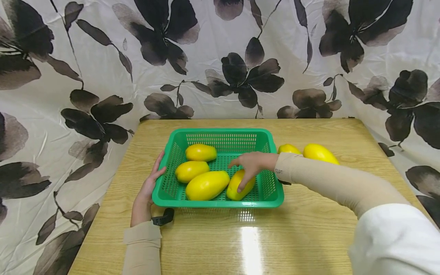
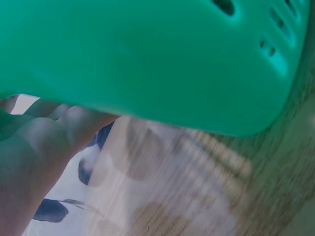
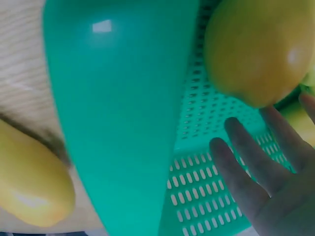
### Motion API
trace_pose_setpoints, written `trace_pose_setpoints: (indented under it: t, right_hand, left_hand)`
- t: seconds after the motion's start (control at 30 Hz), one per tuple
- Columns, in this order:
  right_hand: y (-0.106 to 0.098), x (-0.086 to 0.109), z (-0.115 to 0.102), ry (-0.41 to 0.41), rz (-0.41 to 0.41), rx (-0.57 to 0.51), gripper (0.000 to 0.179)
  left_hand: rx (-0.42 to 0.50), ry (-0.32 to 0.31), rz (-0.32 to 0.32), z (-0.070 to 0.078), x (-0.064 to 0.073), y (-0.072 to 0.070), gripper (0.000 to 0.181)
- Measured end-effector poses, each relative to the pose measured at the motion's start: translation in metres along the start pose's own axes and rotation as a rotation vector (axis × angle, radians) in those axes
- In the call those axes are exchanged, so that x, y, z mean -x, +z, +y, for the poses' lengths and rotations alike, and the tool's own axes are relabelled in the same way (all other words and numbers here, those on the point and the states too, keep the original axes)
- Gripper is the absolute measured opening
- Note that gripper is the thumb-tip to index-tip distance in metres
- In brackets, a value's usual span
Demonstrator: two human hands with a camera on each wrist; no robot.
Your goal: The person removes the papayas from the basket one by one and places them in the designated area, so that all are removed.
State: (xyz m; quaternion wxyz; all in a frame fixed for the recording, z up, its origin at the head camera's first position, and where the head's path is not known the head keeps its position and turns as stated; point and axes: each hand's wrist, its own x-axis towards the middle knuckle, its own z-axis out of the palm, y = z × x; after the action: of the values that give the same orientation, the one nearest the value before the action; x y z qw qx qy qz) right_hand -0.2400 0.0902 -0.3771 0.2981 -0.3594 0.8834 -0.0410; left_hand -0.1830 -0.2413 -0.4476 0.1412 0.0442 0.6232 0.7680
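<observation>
A green plastic basket [image 1: 220, 204] stands on the table with several yellow oblong fruits inside. My right hand [image 1: 253, 165] reaches over the basket's right side, its thumb on the rightmost yellow fruit [image 1: 237, 191]. In the right wrist view, the fingers [image 3: 248, 169] are spread and nearly straight beside that fruit [image 3: 258, 51]. At the basket's left side, my left hand [image 1: 147, 190] touches the rim with its fingers extended. The left wrist view shows this hand [image 2: 47, 137] against the basket's outer wall [image 2: 147, 64], which hides part of the fingers.
Two more yellow fruits [image 1: 319, 152] lie on the wooden table [image 1: 206, 244] to the right of the basket, partly behind my right forearm. A flower-patterned cloth [image 1: 220, 95] hangs behind the table and along its sides.
</observation>
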Motion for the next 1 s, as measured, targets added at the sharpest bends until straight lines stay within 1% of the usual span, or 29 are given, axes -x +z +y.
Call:
trace_pose_setpoints:
  t: [0.23, 0.43, 0.57, 0.7, 0.87, 1.0]
  right_hand:
    - [0.002, -0.009, -0.008, 0.064, -0.085, 0.066, 0.088]
    - [0.008, -0.015, -0.016, 0.132, -0.155, 0.098, 0.095]
    - [0.012, -0.02, -0.019, 0.156, -0.17, 0.115, 0.098]
    - [0.017, -0.024, -0.021, 0.165, -0.183, 0.1, 0.098]
    - [0.019, -0.027, -0.022, 0.16, -0.191, 0.107, 0.093]
    - [0.019, -0.028, -0.023, 0.152, -0.189, 0.107, 0.086]
  left_hand:
    - [-0.013, -0.005, 0.004, 0.0, -0.001, 0.0, 0.054]
    - [-0.002, -0.002, 0.0, 0.0, -0.002, 0.002, 0.053]
    - [0.006, 0.007, 0.003, 0.0, -0.001, 0.003, 0.054]
    - [0.012, 0.01, 0.0, -0.001, 0.0, 0.003, 0.054]
    - [0.003, 0.007, 0.003, 0.0, 0.001, 0.002, 0.054]
    - [-0.01, 0.006, 0.0, 0.0, 0.001, 0.001, 0.054]
